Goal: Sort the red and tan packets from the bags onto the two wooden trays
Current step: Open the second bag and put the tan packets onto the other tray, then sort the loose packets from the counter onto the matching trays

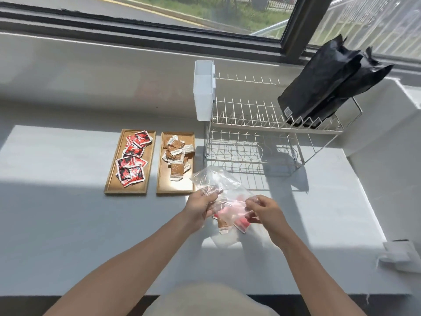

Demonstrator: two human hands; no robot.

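White table (68, 224): left wooden tray (109, 179) holds red packets (133, 156); right wooden tray (163, 181) holds tan packets (175, 153). Clear bag (227, 185), apparently containing both kinds, is pinched by left hand (200, 206) and right hand (264, 210) fingers.

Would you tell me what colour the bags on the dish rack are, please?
Black, seen in the head view: the bags lean on the dish rack.
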